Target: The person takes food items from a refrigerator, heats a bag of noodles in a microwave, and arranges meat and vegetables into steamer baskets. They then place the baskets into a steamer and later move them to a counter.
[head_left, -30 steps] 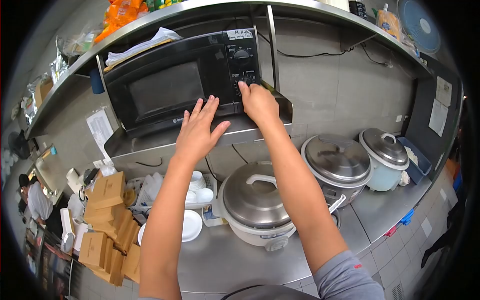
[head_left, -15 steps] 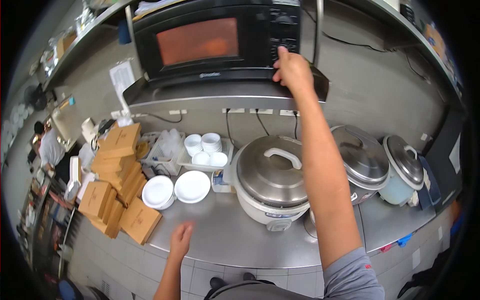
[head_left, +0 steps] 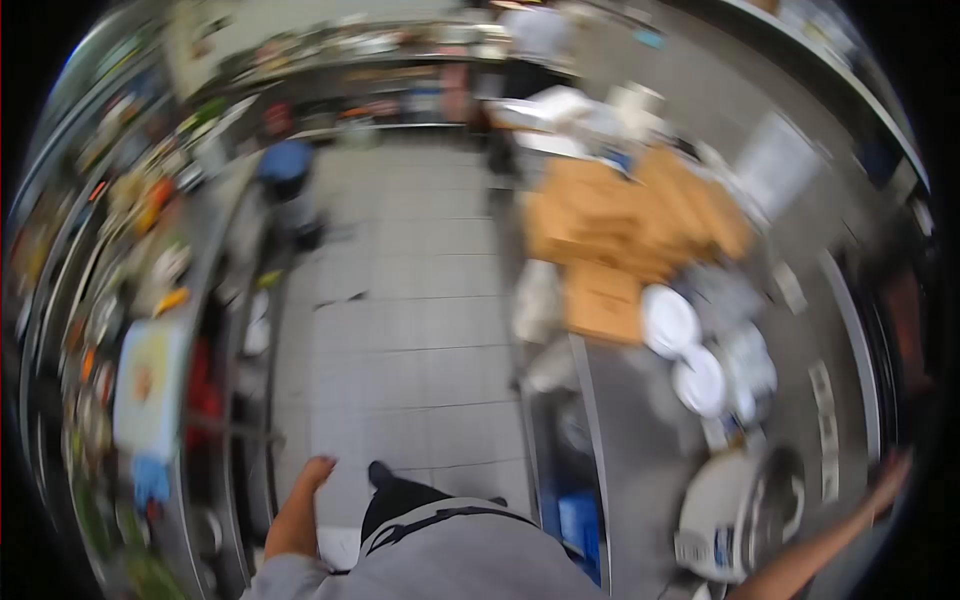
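Hanging left hand: the left hand (head_left: 320, 472) is low over the tiled floor (head_left: 420, 350), just beside the person's waist; blur hides whether its fingers are open or curled.
Right hand: the right hand (head_left: 888, 483) reaches out to the far right, near the lower end of the microwave (head_left: 905, 310); I cannot tell whether they touch, or whether its fingers are open or closed.
Microwave: at the right edge of the view, dark and blurred, with a faint reddish glow.
Rice cooker: the rice cooker (head_left: 712, 515) stands on the metal counter (head_left: 640, 450), near the right forearm.
Plates: two stacks of white plates (head_left: 698, 382) lie between the rice cooker and the brown boxes (head_left: 604, 300).
Left side: a pale board (head_left: 150, 385) is near a blue cloth or glove (head_left: 152, 480).
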The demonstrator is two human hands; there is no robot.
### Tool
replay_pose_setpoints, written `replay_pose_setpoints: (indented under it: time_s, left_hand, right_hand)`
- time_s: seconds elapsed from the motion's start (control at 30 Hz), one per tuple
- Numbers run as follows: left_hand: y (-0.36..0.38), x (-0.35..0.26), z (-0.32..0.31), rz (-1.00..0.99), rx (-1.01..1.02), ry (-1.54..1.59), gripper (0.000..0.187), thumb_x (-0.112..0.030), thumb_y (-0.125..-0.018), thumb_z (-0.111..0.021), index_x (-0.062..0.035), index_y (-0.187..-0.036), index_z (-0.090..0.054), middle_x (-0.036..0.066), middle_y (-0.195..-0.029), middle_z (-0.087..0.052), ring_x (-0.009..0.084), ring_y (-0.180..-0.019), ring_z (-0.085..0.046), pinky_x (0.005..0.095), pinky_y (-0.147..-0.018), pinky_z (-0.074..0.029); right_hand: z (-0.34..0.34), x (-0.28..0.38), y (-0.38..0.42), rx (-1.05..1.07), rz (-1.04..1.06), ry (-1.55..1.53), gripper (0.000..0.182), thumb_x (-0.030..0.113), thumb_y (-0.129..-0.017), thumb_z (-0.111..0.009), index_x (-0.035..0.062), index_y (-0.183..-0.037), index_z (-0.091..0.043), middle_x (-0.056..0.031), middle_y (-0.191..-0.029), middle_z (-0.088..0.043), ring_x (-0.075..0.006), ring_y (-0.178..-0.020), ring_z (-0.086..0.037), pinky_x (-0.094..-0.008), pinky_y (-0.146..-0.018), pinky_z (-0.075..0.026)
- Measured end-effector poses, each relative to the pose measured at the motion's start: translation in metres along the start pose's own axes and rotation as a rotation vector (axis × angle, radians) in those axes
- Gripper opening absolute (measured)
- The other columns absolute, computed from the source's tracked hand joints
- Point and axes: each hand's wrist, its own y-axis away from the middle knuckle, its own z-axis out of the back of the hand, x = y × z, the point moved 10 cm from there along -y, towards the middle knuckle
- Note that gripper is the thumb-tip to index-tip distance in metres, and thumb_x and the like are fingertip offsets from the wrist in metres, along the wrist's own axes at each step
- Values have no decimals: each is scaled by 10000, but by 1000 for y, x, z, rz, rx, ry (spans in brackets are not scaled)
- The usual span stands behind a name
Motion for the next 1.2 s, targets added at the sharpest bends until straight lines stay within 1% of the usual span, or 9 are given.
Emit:
replay_pose_setpoints:
  time_s: [0.07, 0.17, 0.23, 0.33, 0.37, 0.73, 0.87, 0.97, 1.2]
  left_hand:
    - [-8, 29, 7, -69, -30, 97, 432, -395, -922, -650, -12, -1105, -729, 146, -951, -742, 251, -856, -687, 417, -785, -547]
    - [8, 38, 20, -229, 10, 97, 424, -391, -934, -652, -18, -1122, -728, 193, -1069, -742, 318, -1005, -702, 418, -896, -541]
    - [21, 63, 46, -232, 4, 112, 420, -394, -933, -659, -25, -1119, -730, 197, -1078, -740, 328, -1026, -699, 422, -911, -537]
    - [14, 136, 85, -214, -36, 92, 409, -412, -930, -674, -47, -1103, -733, 189, -1056, -744, 320, -997, -703, 421, -889, -541]
    - [13, 168, 107, -196, -102, 111, 403, -417, -933, -673, -53, -1097, -732, 188, -1047, -745, 320, -982, -706, 423, -874, -542]
    - [185, 534, 251, 683, -1263, 697, 447, -309, -910, -620, -51, -1275, -644, 228, -1068, -726, 427, -1053, -675, 488, -909, -542]
    - [146, 609, 186, 562, -1214, 1747, 361, -311, -1000, -553, -193, -1340, -582, 134, -1221, -625, 307, -1003, -620, 531, -799, -581]
    - [101, 610, 215, -128, -1078, 2367, 467, -84, -1006, -521, -132, -1459, -421, 196, -1355, -543, 392, -1162, -584, 566, -966, -557]
    - [46, 654, 264, 211, -1322, 2470, 456, -90, -993, -545, -92, -1437, -441, 194, -1353, -556, 380, -1158, -596, 548, -958, -567]
  right_hand:
    - [-14, 8, 92, -66, 131, -232, 595, 516, -1054, -436, 127, -1503, -459, -172, -1512, -468, -266, -1419, -426, -440, -1180, -335]
    - [-222, 96, 408, 6, -124, -242, 361, 441, -1023, -471, 112, -1127, -575, -64, -993, -567, -173, -897, -518, -326, -755, -412]
    - [-398, 6, 639, 738, -650, -179, 314, 379, -1007, -496, 108, -1108, -618, -41, -868, -637, -157, -735, -579, -295, -633, -470]
    - [-484, 225, 996, 1905, 212, -120, 293, 181, -953, -684, 8, -1189, -680, -94, -1060, -721, -185, -870, -688, -303, -798, -547]
    - [-488, 213, 1081, 2300, -47, -41, 515, 194, -982, -652, 37, -1449, -503, -96, -1032, -713, -151, -903, -690, -277, -776, -542]
    - [-592, 235, 1274, 2578, 37, 552, 303, 277, -995, -625, 72, -1218, -617, -60, -949, -707, -167, -658, -666, -356, -609, -556]
    - [-650, 243, 1283, 2487, 164, 912, 330, 344, -962, -673, 113, -1196, -641, -67, -958, -712, -203, -719, -691, -375, -640, -573]
    - [-708, 317, 1329, 2517, 220, 880, 342, 347, -961, -677, 117, -1211, -640, -54, -968, -717, -185, -720, -691, -366, -641, -569]
    - [-827, 510, 1416, 2400, 318, 495, 342, 358, -965, -668, 108, -1197, -653, -34, -962, -707, -151, -755, -672, -314, -627, -532]
